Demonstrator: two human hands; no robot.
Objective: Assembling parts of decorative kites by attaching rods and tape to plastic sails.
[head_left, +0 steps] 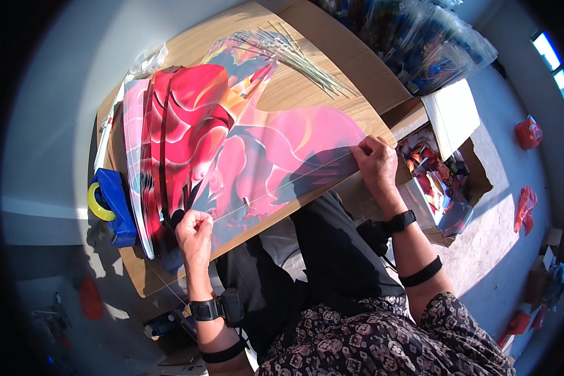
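A pink and red printed kite sheet (276, 150) lies spread on a cardboard-covered work board (332, 56). My left hand (194, 235) pinches one end of a thin pale rod (282, 185) at the sheet's near left edge. My right hand (375, 161) pinches the rod's other end at the sheet's right corner. The rod runs across the sheet between both hands. A stack of more red printed sheets (169, 131) lies to the left, partly under the spread sheet.
A bundle of thin pale rods (294, 53) lies at the far side of the board. A blue tape dispenser with a yellow roll (109, 203) sits at the left edge. An open cardboard box (448, 119) with coloured packets stands to the right. Bagged goods (420, 37) are piled behind.
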